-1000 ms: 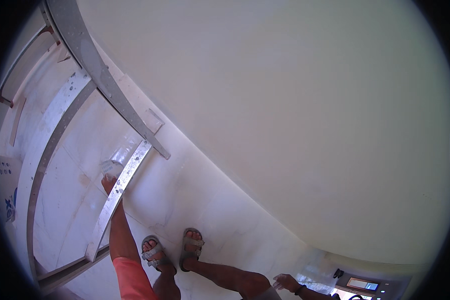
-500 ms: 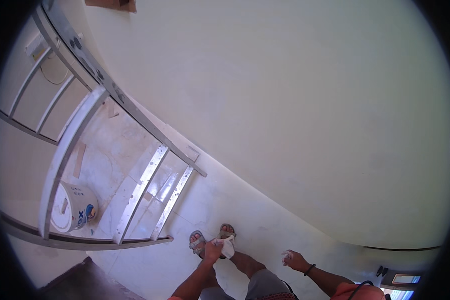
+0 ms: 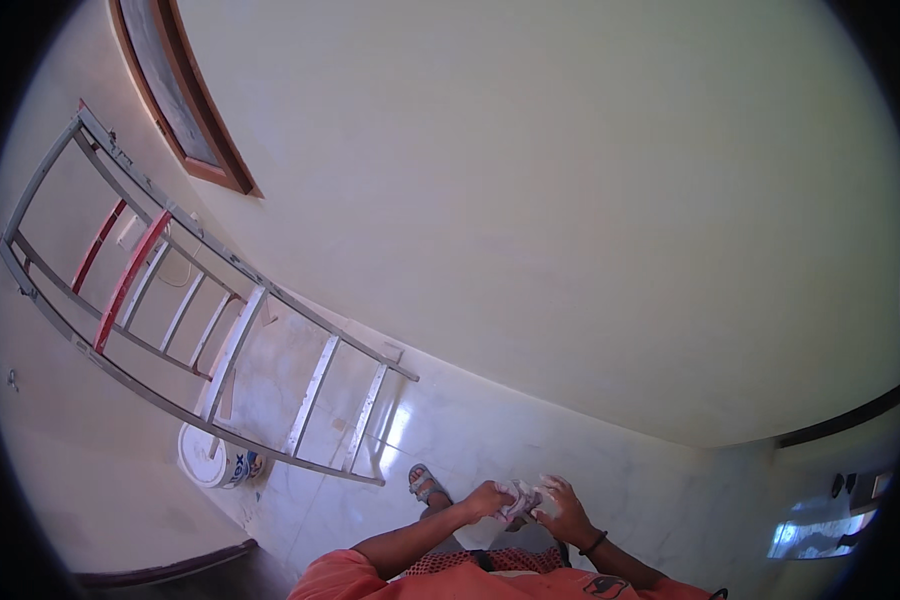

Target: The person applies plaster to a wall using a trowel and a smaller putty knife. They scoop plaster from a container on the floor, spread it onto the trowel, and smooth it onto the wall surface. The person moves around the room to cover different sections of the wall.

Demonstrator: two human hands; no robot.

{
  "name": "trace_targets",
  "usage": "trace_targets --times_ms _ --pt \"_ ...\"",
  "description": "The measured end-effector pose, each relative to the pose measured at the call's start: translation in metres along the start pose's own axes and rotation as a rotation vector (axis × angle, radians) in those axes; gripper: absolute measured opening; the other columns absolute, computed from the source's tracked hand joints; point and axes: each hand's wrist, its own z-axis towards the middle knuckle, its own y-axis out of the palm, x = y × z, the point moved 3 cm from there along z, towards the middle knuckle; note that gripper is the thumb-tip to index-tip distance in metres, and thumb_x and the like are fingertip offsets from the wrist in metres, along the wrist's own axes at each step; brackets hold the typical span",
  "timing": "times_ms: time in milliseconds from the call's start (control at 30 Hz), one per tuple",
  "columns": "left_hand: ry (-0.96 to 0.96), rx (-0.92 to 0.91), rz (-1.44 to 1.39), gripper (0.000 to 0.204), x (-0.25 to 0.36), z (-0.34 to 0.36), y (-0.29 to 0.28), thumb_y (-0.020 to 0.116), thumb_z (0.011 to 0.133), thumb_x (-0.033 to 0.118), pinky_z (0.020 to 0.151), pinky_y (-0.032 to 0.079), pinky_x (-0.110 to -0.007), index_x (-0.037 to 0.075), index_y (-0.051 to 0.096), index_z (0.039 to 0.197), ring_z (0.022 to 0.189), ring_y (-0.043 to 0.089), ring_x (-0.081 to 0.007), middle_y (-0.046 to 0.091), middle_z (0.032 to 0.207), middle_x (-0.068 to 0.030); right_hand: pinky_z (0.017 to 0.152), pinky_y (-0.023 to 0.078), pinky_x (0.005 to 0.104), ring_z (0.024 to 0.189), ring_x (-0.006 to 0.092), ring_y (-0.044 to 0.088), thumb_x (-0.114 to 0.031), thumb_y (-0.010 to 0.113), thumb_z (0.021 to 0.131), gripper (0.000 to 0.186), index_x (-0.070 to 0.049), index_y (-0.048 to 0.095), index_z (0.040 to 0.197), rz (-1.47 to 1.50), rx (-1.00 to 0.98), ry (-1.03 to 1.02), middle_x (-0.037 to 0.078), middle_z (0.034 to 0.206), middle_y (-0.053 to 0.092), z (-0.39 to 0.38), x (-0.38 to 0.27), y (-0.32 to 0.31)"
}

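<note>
A crumpled whitish rag [image 3: 518, 503] is gripped in my left hand [image 3: 485, 499], in front of my body at waist height. My right hand [image 3: 568, 512] is right beside it, thumb and fingers apart, with its fingertips at the rag's edge. White powder coats the fingers of my right hand. Whether those fingers also pinch the cloth is hard to make out. Below the hands, one sandalled foot [image 3: 429, 487] shows on the floor; the other is hidden.
A metal stepladder [image 3: 315, 395] with red upper rungs stands at the left, next to a white bucket [image 3: 210, 458]. A pale wall [image 3: 570, 250] fills the far side, with a brown-framed window [image 3: 195, 110] at upper left. Glossy tiles [image 3: 355, 515] cover the floor.
My right hand has come in to the left and met the rag in my left hand. Both hands are closer to my body. The view has shifted, showing the whole ladder and the window.
</note>
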Motion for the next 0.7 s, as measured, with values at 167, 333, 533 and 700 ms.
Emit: trace_targets --times_ms 167,333,533,700 --pt "-0.032 -0.117 0.339 0.017 0.016 0.041 0.123 0.063 0.084 0.013 0.048 0.053 -0.027 -0.002 0.064 0.091 0.059 0.064 -0.0184 0.064 0.078 -0.0102 0.098 0.040 0.0422 0.118 0.0338 0.047 -0.014 0.069 0.075 0.051 -0.003 0.052 0.122 0.053 0.120 0.048 0.017 0.120 0.053 -0.088 0.023 -0.083" --pt "-0.069 -0.315 0.185 0.027 0.013 0.098 0.278 0.065 0.085 0.026 0.055 0.053 -0.029 0.001 0.063 0.094 0.061 0.061 -0.0159 0.060 0.075 -0.0062 0.084 0.050 0.0338 0.090 0.0231 0.062 -0.006 0.064 0.078 0.033 0.002 0.054 0.108 0.412 0.392 0.422 0.014 0.104 0.060 -0.250 0.127 -0.141" --pt "0.593 -0.437 0.640 0.025 0.001 0.143 0.470 0.062 0.088 0.028 0.056 0.047 -0.028 0.003 0.058 0.088 0.065 0.055 -0.0129 0.055 0.073 -0.0029 0.074 0.049 0.0289 0.083 0.0145 0.058 -0.001 0.060 0.078 0.027 0.003 0.052 0.103 0.980 1.045 0.601 0.007 0.097 0.059 -0.397 0.186 -0.235" --pt "0.416 -0.498 0.497 0.016 0.005 0.174 0.572 0.059 0.089 0.017 0.064 0.047 -0.026 0.001 0.057 0.091 0.070 0.054 -0.0094 0.056 0.076 -0.0008 0.073 0.048 0.0278 0.081 0.0130 0.058 -0.002 0.058 0.078 0.028 0.003 0.052 0.105 0.978 1.102 0.529 0.007 0.097 0.060 -0.460 0.226 -0.282"
